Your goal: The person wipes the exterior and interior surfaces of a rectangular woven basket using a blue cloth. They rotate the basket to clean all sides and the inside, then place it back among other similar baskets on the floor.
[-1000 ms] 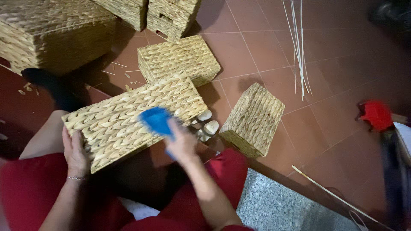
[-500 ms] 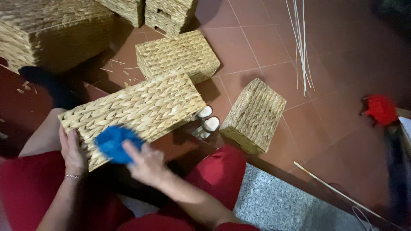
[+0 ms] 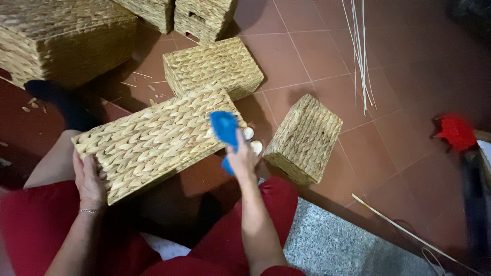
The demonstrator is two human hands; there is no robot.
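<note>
Head view: a long rectangular woven straw basket (image 3: 153,140) is seen resting across the lap, bottom side up, above the red tiled floor (image 3: 404,66). Its near left end is gripped by the left hand (image 3: 89,179), fingers wrapped over the edge. A blue brush-like tool (image 3: 225,130) is clasped in the right hand (image 3: 243,158) and pressed against the basket's far right end. Two smaller woven baskets (image 3: 304,139) are noted on the floor beside it (one just past the tool). Risk is judged as follows: the basket could be tipped off the lap if the tool is pushed hard at the unsupported end.
</note>
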